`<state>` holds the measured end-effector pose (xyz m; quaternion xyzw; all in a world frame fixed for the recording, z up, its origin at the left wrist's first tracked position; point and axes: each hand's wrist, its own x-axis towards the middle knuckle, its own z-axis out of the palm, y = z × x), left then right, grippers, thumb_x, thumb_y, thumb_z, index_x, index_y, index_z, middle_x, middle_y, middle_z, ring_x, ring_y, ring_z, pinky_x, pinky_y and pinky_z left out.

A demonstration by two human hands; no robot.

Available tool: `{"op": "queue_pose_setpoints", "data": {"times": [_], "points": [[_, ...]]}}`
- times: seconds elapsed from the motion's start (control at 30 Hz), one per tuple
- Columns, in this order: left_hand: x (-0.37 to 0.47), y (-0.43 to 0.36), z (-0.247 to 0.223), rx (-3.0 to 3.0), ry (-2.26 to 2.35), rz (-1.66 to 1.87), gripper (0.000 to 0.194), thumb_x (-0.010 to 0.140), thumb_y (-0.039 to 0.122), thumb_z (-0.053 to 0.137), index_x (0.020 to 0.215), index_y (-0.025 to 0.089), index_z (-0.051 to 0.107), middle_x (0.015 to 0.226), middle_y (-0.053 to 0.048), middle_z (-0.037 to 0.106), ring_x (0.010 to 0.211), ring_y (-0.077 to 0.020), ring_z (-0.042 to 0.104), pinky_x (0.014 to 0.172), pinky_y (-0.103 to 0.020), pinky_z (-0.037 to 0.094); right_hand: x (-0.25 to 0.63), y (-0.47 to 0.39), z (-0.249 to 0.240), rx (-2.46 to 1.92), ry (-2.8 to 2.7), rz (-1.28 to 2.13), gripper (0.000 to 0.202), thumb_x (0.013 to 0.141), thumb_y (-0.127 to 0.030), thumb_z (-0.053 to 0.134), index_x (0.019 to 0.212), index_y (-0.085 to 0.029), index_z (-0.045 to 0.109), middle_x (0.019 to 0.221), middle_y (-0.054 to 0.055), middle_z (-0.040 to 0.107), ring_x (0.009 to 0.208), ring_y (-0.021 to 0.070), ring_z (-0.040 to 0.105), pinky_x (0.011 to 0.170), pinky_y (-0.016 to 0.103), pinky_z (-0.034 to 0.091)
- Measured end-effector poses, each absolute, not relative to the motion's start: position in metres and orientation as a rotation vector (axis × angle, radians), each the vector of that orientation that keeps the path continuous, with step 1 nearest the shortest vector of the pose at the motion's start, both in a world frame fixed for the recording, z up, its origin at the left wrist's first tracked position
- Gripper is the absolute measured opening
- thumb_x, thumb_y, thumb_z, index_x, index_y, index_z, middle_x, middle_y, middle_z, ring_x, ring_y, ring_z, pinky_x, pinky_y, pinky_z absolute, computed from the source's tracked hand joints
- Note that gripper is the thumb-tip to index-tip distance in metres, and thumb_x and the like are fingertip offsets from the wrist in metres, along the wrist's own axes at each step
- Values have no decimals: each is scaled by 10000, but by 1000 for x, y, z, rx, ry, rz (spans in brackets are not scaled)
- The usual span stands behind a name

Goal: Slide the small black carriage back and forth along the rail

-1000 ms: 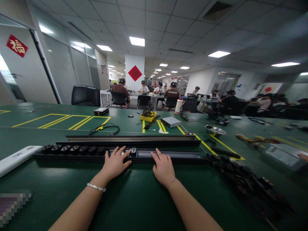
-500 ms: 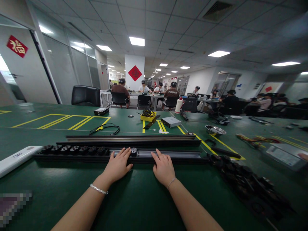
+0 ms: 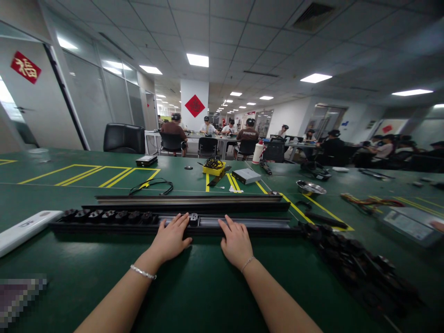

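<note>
Resting flat on the green table (image 3: 194, 286), both hands lie against the near edge of a long black rail (image 3: 243, 225) that runs left to right across the bench. The left hand (image 3: 170, 240) has its fingers spread and extended, tips laid on the rail just beside a single black socket module (image 3: 193, 218) seated in the channel; it presses rather than grasps. The right hand (image 3: 236, 243) is likewise open, fingers loose and splayed on the rail's front lip (nothing is held in either palm). To the left of the left hand, a row of socket modules (image 3: 111, 215) already sits in the same rail. Behind it lies a second long rail (image 3: 189, 200), parallel and near. A heap of loose black modules (image 3: 357, 268) lies on the table to the right, well apart from the right hand. A white strip (image 3: 24, 225) lies at the far left.
</note>
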<state>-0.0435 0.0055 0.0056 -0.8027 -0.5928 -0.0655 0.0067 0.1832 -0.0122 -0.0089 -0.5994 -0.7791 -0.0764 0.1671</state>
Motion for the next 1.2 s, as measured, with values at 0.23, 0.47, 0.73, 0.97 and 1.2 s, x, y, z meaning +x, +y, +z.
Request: {"op": "queue_pose_setpoints", "data": {"times": [0.23, 0.47, 0.73, 0.97, 1.2], "points": [[-44, 7, 6, -2513, -1867, -203, 661, 746, 443, 428, 1357, 238, 283, 1453, -52, 241, 1337, -266, 177, 1001, -570, 200, 184, -12, -10, -1710, -2222, -239, 531, 769, -233, 439, 1297, -283, 405, 1389, 35, 360, 1114, 196, 413, 964, 349, 212], [-40, 5, 5, -2514, -1878, -195, 668, 743, 425, 445, 1362, 247, 269, 1459, -62, 222, 1341, -267, 162, 1010, -571, 168, 183, -12, -9, -1715, -2229, -230, 534, 769, -222, 438, 1299, -282, 405, 1392, 35, 357, 1117, 199, 415, 965, 351, 214], [-41, 4, 5, -2502, -1849, -189, 676, 743, 429, 439, 1367, 243, 255, 1458, -67, 226, 1340, -276, 160, 998, -571, 193, 184, -12, -10, -1687, -2210, -231, 530, 763, -222, 441, 1289, -277, 417, 1385, 35, 366, 1097, 196, 423, 961, 351, 217], [-40, 5, 4, -2496, -1863, -191, 675, 740, 421, 437, 1366, 241, 260, 1462, -58, 212, 1341, -275, 156, 996, -583, 187, 183, -10, -11, -1731, -2228, -246, 550, 766, -229, 437, 1310, -293, 383, 1399, 32, 344, 1112, 195, 412, 969, 365, 200], [-38, 3, 8, -2501, -1856, -197, 667, 743, 417, 443, 1363, 250, 262, 1458, -52, 229, 1334, -283, 180, 986, -600, 192, 183, -12, -10, -1708, -2212, -235, 543, 761, -221, 443, 1300, -282, 405, 1392, 36, 356, 1106, 198, 417, 972, 365, 203]]}}
